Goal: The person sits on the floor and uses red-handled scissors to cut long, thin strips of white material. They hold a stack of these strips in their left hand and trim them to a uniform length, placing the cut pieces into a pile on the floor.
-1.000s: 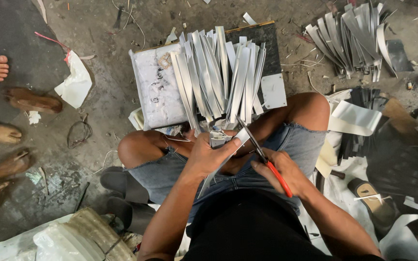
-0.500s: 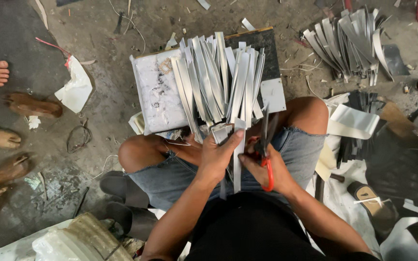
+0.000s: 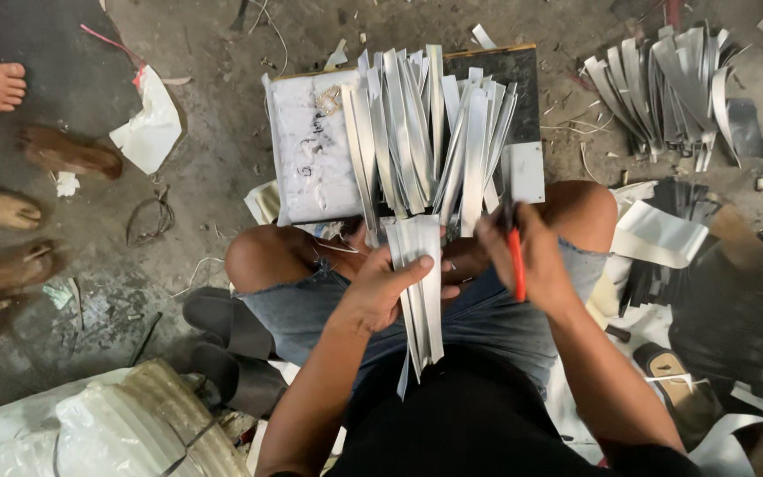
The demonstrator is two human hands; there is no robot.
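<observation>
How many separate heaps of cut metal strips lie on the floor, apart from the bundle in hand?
2: a fanned heap of strips on the board before the knees, and a second heap at upper right. More may lie hidden among the dark sheets on the right.

One head-worn camera looks steeply down, close over the person's lap and forearms, taking in the left hand (image 3: pixel 380 291), the right hand (image 3: pixel 532 256) and the dusty floor (image 3: pixel 214 168) ahead. No second view shares it.
</observation>
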